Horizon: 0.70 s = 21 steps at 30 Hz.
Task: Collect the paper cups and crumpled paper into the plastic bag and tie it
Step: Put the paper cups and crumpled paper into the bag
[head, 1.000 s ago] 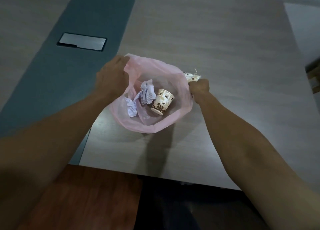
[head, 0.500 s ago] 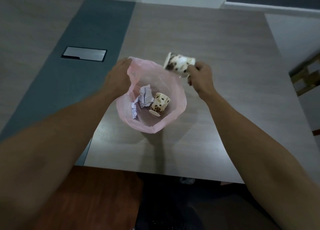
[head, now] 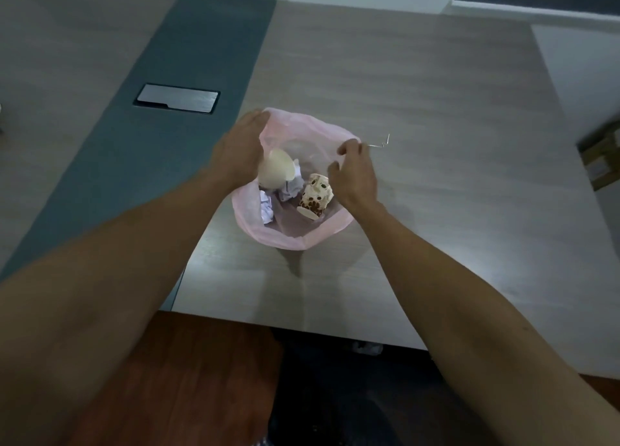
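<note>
Plastic bag (head: pixel 292 237): two paper cups (head: pixel 315 197), crumpled paper (head: pixel 288 190).

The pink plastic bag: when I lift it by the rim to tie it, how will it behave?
The pink plastic bag looks thin and see-through, so it will probably go floppy and collapse inward when lifted. It holds only two paper cups and crumpled paper, so it is likely very light. The loose cups may tumble together as the left hand gathers the rim.

A light wood-grain table (head: pixel 419 86) carries a grey-blue strip (head: pixel 161 137) with a silver cable-port cover (head: pixel 176 98) set into it. A thin bent wire (head: pixel 380 143) lies on the wood, and reddish-brown flooring (head: pixel 188 378) shows below the table's near edge
</note>
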Each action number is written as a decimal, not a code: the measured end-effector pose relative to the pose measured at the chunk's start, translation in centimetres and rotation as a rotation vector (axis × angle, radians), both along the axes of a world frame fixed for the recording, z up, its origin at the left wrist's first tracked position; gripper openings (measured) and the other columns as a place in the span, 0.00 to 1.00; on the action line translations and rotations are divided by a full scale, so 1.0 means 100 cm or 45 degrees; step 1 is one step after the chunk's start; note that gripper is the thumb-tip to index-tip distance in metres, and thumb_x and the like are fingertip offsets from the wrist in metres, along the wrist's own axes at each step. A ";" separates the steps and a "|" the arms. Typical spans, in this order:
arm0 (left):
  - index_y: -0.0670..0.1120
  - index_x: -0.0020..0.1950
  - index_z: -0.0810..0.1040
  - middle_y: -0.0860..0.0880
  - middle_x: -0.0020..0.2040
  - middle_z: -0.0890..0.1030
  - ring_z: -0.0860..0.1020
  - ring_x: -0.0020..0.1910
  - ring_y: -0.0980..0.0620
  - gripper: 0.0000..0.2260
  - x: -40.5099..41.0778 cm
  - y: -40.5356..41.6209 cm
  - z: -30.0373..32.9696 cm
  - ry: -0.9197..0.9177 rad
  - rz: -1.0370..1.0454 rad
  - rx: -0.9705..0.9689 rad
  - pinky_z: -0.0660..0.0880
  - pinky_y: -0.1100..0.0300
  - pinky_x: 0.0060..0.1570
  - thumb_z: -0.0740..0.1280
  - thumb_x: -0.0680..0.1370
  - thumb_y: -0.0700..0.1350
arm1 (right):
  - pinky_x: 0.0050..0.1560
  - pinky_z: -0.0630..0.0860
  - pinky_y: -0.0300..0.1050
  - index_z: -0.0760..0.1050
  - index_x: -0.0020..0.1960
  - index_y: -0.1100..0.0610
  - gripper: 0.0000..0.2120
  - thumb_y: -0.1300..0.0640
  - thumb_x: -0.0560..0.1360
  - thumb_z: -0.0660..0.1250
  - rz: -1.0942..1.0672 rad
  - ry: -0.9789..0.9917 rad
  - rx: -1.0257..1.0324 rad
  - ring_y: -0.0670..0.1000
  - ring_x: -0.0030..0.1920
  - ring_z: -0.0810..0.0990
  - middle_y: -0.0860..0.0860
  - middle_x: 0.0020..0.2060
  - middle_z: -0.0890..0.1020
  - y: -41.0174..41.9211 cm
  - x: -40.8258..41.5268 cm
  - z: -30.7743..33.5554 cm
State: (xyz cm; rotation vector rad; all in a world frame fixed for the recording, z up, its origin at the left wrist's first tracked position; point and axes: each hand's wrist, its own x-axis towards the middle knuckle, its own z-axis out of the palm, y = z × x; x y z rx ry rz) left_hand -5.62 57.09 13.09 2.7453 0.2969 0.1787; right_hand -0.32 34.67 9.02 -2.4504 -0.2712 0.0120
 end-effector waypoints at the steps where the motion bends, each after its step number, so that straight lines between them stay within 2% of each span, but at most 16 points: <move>1: 0.49 0.81 0.60 0.51 0.81 0.60 0.62 0.78 0.48 0.31 -0.001 0.003 -0.003 0.006 0.003 0.003 0.64 0.47 0.75 0.59 0.79 0.33 | 0.53 0.74 0.51 0.71 0.60 0.56 0.15 0.58 0.75 0.68 -0.095 -0.166 -0.017 0.56 0.54 0.75 0.54 0.58 0.74 -0.005 -0.002 -0.004; 2: 0.50 0.81 0.60 0.51 0.81 0.60 0.63 0.78 0.48 0.31 -0.002 0.005 -0.005 0.010 0.003 0.006 0.64 0.48 0.75 0.59 0.79 0.33 | 0.55 0.73 0.51 0.70 0.61 0.56 0.18 0.57 0.74 0.70 -0.188 -0.265 -0.038 0.57 0.56 0.74 0.55 0.59 0.73 -0.009 -0.003 -0.008; 3: 0.49 0.81 0.60 0.51 0.81 0.60 0.63 0.78 0.48 0.31 -0.003 0.007 -0.007 0.011 0.002 0.005 0.64 0.48 0.75 0.59 0.79 0.33 | 0.58 0.71 0.53 0.68 0.63 0.56 0.22 0.54 0.73 0.72 -0.272 -0.257 -0.064 0.58 0.59 0.73 0.56 0.61 0.72 -0.013 -0.004 -0.015; 4: 0.49 0.81 0.60 0.51 0.81 0.60 0.63 0.78 0.48 0.31 -0.005 0.007 -0.008 0.008 0.002 0.003 0.64 0.48 0.75 0.58 0.79 0.33 | 0.60 0.71 0.55 0.66 0.67 0.56 0.28 0.51 0.72 0.73 -0.340 -0.147 -0.061 0.59 0.61 0.73 0.56 0.63 0.72 -0.016 -0.003 -0.021; 6: 0.49 0.81 0.60 0.51 0.81 0.60 0.63 0.78 0.48 0.31 -0.007 0.008 -0.009 -0.005 0.016 0.001 0.63 0.49 0.75 0.57 0.79 0.32 | 0.61 0.74 0.59 0.62 0.71 0.57 0.35 0.44 0.72 0.74 -0.434 0.262 0.066 0.62 0.63 0.74 0.58 0.67 0.72 -0.022 0.000 -0.034; 8: 0.48 0.81 0.60 0.50 0.81 0.60 0.64 0.77 0.47 0.32 -0.010 0.008 -0.009 -0.027 0.023 0.007 0.64 0.49 0.75 0.57 0.78 0.30 | 0.59 0.77 0.56 0.69 0.67 0.60 0.26 0.45 0.76 0.69 -0.444 0.550 0.190 0.62 0.60 0.79 0.60 0.63 0.78 -0.029 0.000 -0.043; 10: 0.46 0.81 0.60 0.49 0.81 0.61 0.65 0.77 0.46 0.34 -0.014 0.006 -0.008 -0.069 0.008 0.022 0.65 0.48 0.74 0.60 0.76 0.28 | 0.54 0.77 0.53 0.76 0.58 0.63 0.15 0.52 0.80 0.64 -0.400 0.479 0.204 0.63 0.56 0.81 0.62 0.56 0.81 -0.034 0.001 -0.046; 14: 0.44 0.81 0.59 0.47 0.81 0.60 0.64 0.77 0.45 0.36 -0.017 -0.003 0.000 -0.164 -0.002 0.023 0.66 0.49 0.74 0.60 0.74 0.25 | 0.47 0.81 0.59 0.74 0.47 0.60 0.11 0.54 0.81 0.60 -0.334 0.316 0.271 0.64 0.48 0.81 0.61 0.46 0.81 -0.045 0.006 -0.029; 16: 0.43 0.81 0.59 0.47 0.81 0.60 0.64 0.77 0.44 0.36 -0.014 -0.012 0.006 -0.208 -0.020 0.016 0.67 0.48 0.73 0.59 0.74 0.24 | 0.45 0.81 0.61 0.72 0.45 0.60 0.11 0.53 0.81 0.60 -0.326 0.258 0.276 0.64 0.47 0.81 0.59 0.43 0.80 -0.058 0.012 -0.019; 21: 0.43 0.81 0.59 0.46 0.81 0.60 0.63 0.78 0.45 0.33 -0.005 -0.060 0.016 -0.285 -0.070 0.019 0.64 0.50 0.74 0.59 0.77 0.26 | 0.42 0.82 0.64 0.74 0.49 0.60 0.12 0.50 0.81 0.61 -0.387 0.151 0.272 0.62 0.46 0.82 0.57 0.45 0.80 -0.108 0.015 0.011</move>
